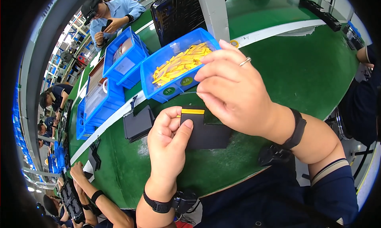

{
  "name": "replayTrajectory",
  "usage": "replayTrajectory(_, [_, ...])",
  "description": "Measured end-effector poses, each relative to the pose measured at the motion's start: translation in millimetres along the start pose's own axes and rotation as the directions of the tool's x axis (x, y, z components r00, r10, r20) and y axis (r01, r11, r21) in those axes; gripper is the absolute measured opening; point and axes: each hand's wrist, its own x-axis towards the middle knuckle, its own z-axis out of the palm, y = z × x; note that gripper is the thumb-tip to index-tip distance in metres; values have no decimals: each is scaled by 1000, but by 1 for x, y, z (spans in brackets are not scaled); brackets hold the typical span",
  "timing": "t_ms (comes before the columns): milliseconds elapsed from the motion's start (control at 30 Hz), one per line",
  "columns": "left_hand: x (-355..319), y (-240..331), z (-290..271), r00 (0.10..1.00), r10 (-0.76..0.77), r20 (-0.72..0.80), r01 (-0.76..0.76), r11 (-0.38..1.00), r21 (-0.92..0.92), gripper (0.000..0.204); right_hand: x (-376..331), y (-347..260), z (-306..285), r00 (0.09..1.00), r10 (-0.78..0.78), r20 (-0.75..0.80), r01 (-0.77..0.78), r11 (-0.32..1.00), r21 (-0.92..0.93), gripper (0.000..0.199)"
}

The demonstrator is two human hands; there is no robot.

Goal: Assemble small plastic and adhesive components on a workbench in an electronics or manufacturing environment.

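The left hand (168, 138) is clamped on a notched black sheet (208, 137), thumb pressed to its face, with a yellow strip (193, 112) along the top edge just above that thumb. The right hand (234, 91) hangs above, thumb and forefinger together on what looks like a thin pale sliver (189, 93) poking out to their left. Beyond those fingers sits a blue bin (148, 84) of yellow pieces (178, 65); left of the left fingers, a black stack (137, 124). I'd worry about the strip going crooked if that thumb slides, or the sliver dropping, since it seems pinched by one end only
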Motion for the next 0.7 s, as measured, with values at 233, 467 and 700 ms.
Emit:
replayTrajectory(233, [4, -4, 2, 997, 79, -25, -82, 986, -143, 26, -11, -19, 7, 996, 42, 84, -55, 984, 168, 15])
replayTrajectory(467, [-5, 0, 5, 978, 202, -48, -189, 962, 196, 32, -2, -17, -4, 940, 170, 296, -273, 895, 353, 14])
replayTrajectory(700, [-5, 0, 16, 985, 160, -70, -166, 981, -97, 31, -8, -19, 5, 998, -18, -55, 23, 997, 78, 20])
